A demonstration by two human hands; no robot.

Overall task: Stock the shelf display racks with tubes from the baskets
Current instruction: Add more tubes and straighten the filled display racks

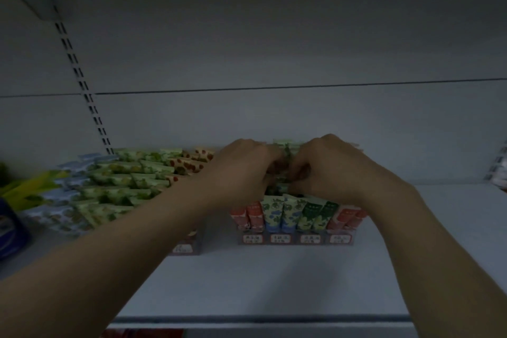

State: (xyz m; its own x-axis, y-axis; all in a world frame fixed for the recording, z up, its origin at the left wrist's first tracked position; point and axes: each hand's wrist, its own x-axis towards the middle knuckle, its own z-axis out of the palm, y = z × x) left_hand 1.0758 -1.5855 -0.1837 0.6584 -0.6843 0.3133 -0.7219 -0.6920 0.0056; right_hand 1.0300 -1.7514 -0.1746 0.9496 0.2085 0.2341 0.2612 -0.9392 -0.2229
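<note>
Gripping hands: left hand (241, 170) and right hand (329, 170) meet knuckle to knuckle dead centre of the frame, backs facing the camera, fingers curled in toward each other.
What they've got: a small bunch of green tubes (285, 149), squeezed between the two hands, with both sets of fingers wrapped round it. It's pretty blurry, so I can't count them.
Where the bunch is: standing roughly upright over the back part of the right rack (296, 239), top ends poking up between the knuckles.
Right rack: clear plastic, just below centre. Its front row (293, 214) stands upright, with red tubes on the left, then blue-and-green flowery ones, then dark green, then red again on the right. There are four little price tags (279, 239) along the front wall, text unreadable.
Left rack: the left rack (186, 248) sits left of centre, half hidden behind the left forearm. It's packed with leaning tubes (123, 181), mostly pale green, pale blue on the left side, orange-spotted toward the back.
Arms: both bare, coming in from the lower corners.
Shelf: a white shelf (274, 282) with both racks sitting on it. Its front edge runs along the bottom of the frame.
Far left: yellow-green packs (24, 189) and a dark blue thing (11, 230) at the edge, too blurred to tell what it is.
Back wall: a grey back panel (274, 49), with a slotted strip (82, 82) running from the upper left down to the left rack.
Light: dim all over.
</note>
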